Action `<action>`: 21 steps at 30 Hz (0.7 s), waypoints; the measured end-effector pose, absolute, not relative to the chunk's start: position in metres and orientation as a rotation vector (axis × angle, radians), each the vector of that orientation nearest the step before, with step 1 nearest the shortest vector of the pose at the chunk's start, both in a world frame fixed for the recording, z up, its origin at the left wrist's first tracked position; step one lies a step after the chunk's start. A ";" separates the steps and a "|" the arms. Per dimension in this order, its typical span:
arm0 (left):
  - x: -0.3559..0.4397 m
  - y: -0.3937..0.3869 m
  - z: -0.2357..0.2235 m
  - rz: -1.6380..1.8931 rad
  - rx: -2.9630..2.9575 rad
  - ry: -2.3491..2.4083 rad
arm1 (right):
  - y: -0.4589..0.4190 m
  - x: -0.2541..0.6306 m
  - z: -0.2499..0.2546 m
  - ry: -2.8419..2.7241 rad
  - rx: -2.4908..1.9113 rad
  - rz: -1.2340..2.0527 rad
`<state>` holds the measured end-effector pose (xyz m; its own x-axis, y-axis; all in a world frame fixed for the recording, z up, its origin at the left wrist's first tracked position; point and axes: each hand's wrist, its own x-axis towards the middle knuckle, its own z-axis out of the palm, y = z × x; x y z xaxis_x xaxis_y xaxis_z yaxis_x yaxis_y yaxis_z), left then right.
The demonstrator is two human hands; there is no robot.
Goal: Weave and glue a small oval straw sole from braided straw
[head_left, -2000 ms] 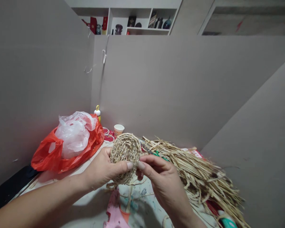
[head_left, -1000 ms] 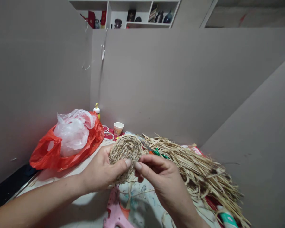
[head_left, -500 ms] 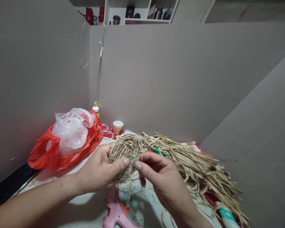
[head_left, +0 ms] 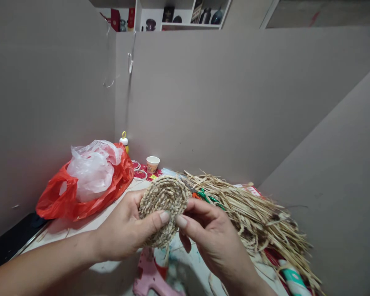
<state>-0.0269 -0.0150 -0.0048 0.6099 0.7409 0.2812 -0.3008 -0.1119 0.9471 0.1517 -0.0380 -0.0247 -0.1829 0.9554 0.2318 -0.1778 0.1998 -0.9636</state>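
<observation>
A round coiled disc of braided straw (head_left: 163, 199) is held up above the table between both hands. My left hand (head_left: 126, 228) grips its left and lower edge, thumb pressed on the front. My right hand (head_left: 208, 236) pinches the disc's right lower edge with thumb and forefinger, the other fingers curled. A loose straw tail hangs below the disc toward the table.
A heap of dry straw strips (head_left: 259, 222) lies to the right with green-handled scissors (head_left: 205, 196) on it. A red plastic bag (head_left: 83, 193) with a white bag inside sits left. A paper cup (head_left: 153, 163), a pink glue gun (head_left: 151, 275) and grey partition walls surround the table.
The disc has tilted a little so more of its face shows, and both hands have shifted slightly lower. The view has dipped a little since the earliest frame.
</observation>
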 end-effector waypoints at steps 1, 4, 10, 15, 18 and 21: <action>-0.027 -0.016 -0.005 0.918 1.427 0.401 | -0.039 0.151 -0.024 -1.323 -0.819 1.272; -0.026 -0.020 -0.003 0.920 1.451 0.421 | -0.041 0.149 -0.021 -1.317 -0.818 1.299; -0.026 -0.026 0.000 0.987 1.610 0.465 | -0.045 0.149 -0.016 -1.382 -0.867 1.259; -0.027 -0.026 -0.004 0.952 1.670 0.501 | -0.051 0.147 -0.010 -1.441 -0.940 1.180; -0.024 -0.020 -0.008 0.939 1.615 0.479 | -0.047 0.147 -0.010 -1.443 -1.013 1.111; -0.023 -0.008 -0.010 0.921 1.498 0.488 | -0.038 0.153 -0.012 -1.433 -1.008 1.157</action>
